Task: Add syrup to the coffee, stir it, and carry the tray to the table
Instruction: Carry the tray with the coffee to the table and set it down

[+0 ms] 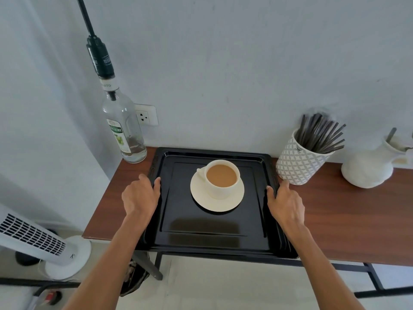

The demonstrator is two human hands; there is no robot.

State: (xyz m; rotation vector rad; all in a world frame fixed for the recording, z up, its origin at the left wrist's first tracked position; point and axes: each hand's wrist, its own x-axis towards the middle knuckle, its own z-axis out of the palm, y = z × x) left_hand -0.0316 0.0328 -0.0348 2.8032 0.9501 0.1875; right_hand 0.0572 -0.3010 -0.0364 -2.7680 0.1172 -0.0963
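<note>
A black tray (214, 240) lies on the brown counter (357, 220), its front edge overhanging the counter's edge. On it stands a white cup of milky coffee (222, 178) on a white saucer (201, 198). My left hand (140, 193) grips the tray's left rim, thumb over the edge. My right hand (285, 202) grips the right rim the same way. A clear syrup bottle with a black pump (121, 121) stands at the counter's back left corner, apart from the tray.
A patterned white holder full of dark stir sticks (301, 159) stands just right of the tray, near my right hand. A white jug (371, 168) sits further right. A white tower fan (33, 240) stands on the floor at the left. A wall socket (146, 115) is behind the bottle.
</note>
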